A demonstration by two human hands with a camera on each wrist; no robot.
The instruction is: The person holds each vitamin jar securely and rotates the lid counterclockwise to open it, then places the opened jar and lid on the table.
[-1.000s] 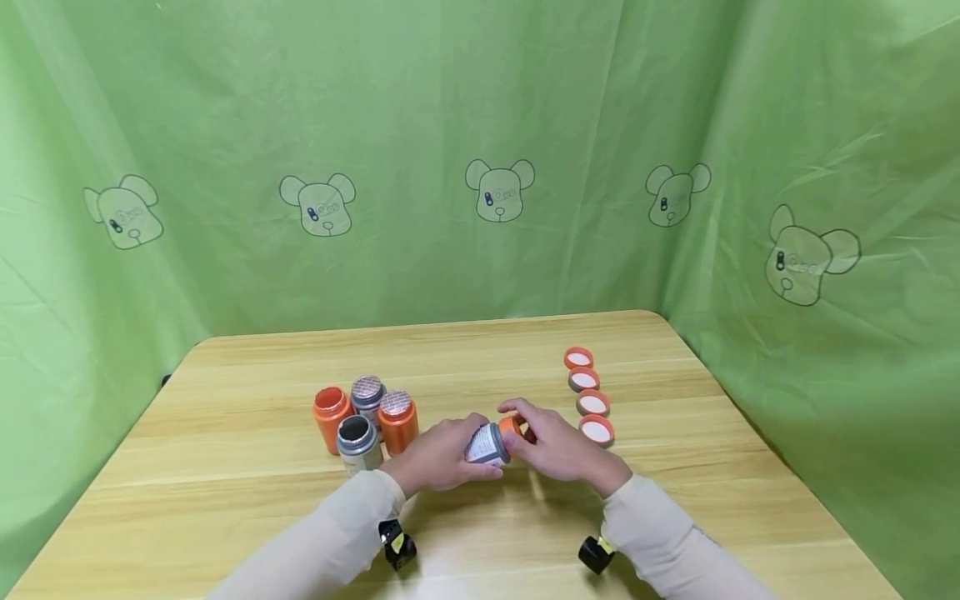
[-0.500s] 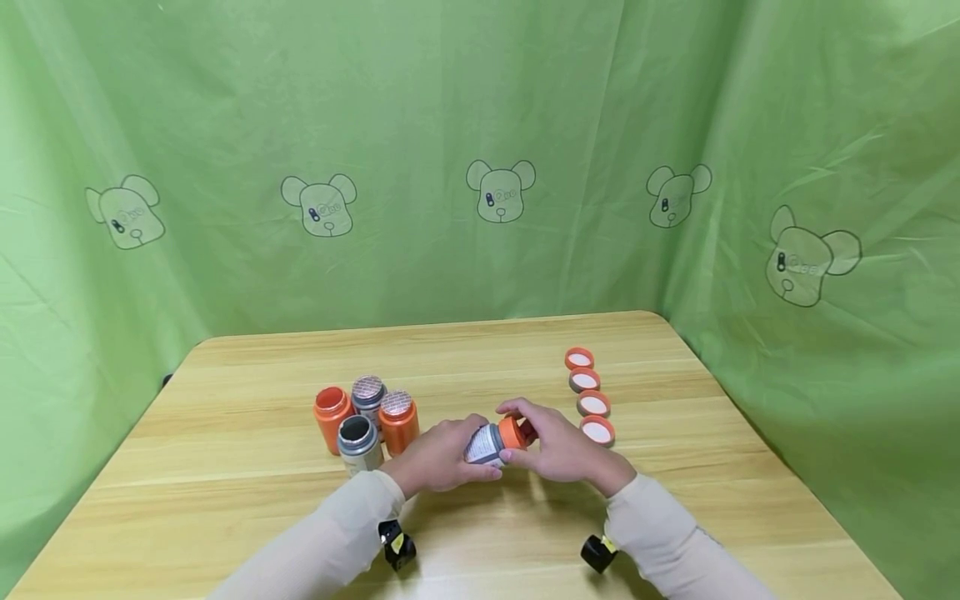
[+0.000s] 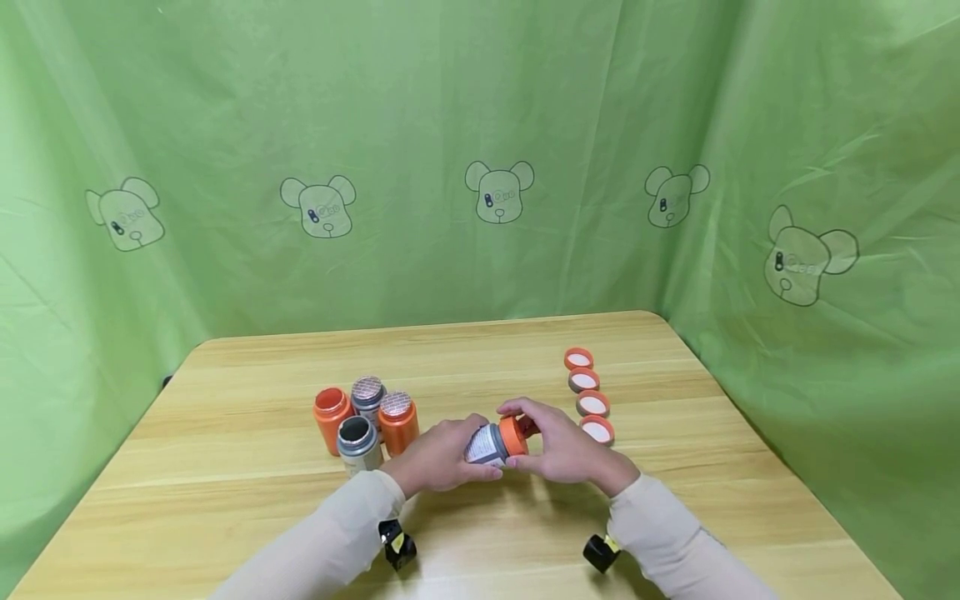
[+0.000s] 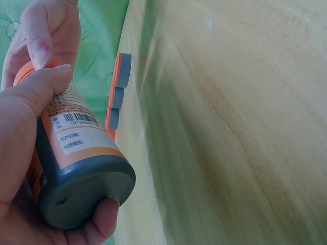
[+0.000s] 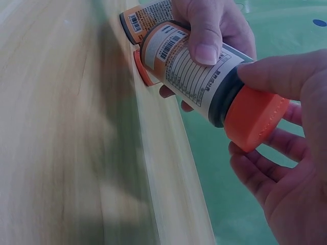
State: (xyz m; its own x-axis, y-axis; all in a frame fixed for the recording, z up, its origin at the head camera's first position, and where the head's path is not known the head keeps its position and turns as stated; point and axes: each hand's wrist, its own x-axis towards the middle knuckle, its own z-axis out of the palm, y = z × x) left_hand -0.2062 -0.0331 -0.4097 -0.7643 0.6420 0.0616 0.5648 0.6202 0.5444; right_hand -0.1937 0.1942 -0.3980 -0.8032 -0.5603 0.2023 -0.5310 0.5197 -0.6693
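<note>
A dark grey bottle with a printed label and an orange screw cap lies tilted between my hands, above the table. My left hand grips the bottle's body, with the thumb across the label and a fingertip at the base in the left wrist view. The cap sits on the neck. My right hand holds it, the thumb at the cap's edge by the bottle's shoulder and the fingers curled beneath. How far the cap is screwed on cannot be seen.
Left of my hands stand an open orange bottle, an open grey one, and foil-sealed orange and grey ones. Several upturned orange caps form a line at the right of the wooden table. Green curtain hangs behind.
My right hand has shifted slightly and turned about the cap, whose orange side shows more now. The left hand and bottle have hardly moved.
</note>
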